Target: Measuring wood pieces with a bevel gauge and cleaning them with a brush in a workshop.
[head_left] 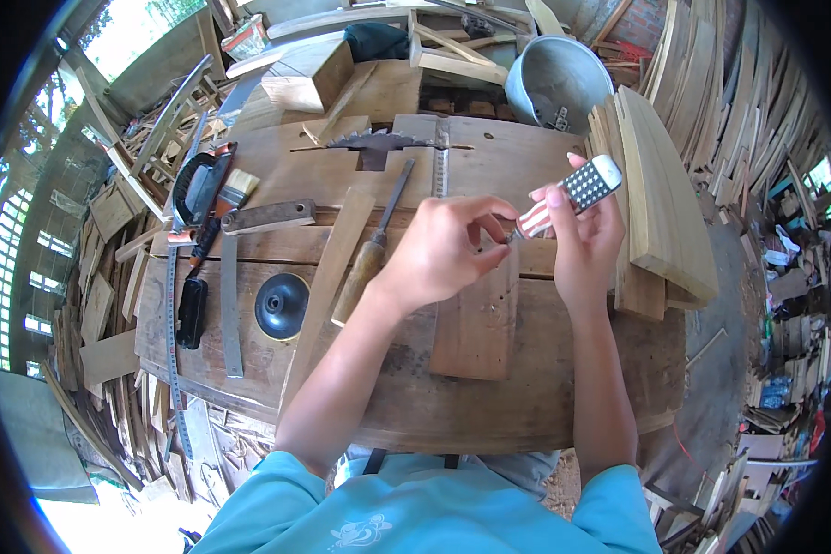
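My right hand [591,245] grips a short handle [589,186] with white stars on black, red and white stripes, and a white rounded end; its exact kind is unclear. The handle slants down toward my left hand [439,249]. There my left thumb and fingers are pinched together at its thin dark tip. Whatever they hold is too small to make out. Both hands are raised over a flat wooden board [471,342] lying on the workbench [563,397]. To the left of my left hand lies a wood-handled chisel [371,257], beside a long wooden strip [328,282].
A toothed circular saw blade [376,140] sticks up through the bench. Left lie a brush [239,187], a metal ruler [232,314], a black round disc [282,306] and a black-and-orange tool [203,189]. A grey bucket [559,74] and thick planks [665,194] stand right.
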The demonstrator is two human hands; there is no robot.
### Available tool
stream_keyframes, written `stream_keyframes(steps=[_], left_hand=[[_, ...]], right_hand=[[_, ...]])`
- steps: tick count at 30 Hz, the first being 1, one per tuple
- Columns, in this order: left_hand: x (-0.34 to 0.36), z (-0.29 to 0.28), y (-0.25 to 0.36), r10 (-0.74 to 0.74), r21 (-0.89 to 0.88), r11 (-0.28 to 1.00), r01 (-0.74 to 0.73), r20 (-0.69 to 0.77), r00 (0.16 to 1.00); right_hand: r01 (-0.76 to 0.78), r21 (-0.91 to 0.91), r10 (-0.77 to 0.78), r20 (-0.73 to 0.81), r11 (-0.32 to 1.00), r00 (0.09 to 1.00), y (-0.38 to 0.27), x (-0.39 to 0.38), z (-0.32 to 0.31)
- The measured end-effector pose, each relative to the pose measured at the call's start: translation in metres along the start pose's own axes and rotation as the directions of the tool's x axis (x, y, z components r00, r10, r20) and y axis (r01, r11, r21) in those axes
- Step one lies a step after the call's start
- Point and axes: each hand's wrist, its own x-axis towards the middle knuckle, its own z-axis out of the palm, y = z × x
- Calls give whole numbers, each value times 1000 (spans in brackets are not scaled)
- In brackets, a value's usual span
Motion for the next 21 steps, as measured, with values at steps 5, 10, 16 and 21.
stream_keyframes(steps=[5,10,16,21], left_hand=[[0,-1,2,4,-25,1000,-6,-45,999],[0,2,-4,0,-131,991,-15,-116,993],[-1,5,-3,-11,-199,980,-23,-167,986],[-1,6,-3,-6,-246,969,-23,-118,993]], right_hand=[[-74,113,88,-125,991,988,2,4,-7],[-191,377,278,-193,906,941,0,9,-10],[-215,437,316,-175,873,932,-3,9,-8],[-199,437,292,-156,877,944,-1,8,-12]])
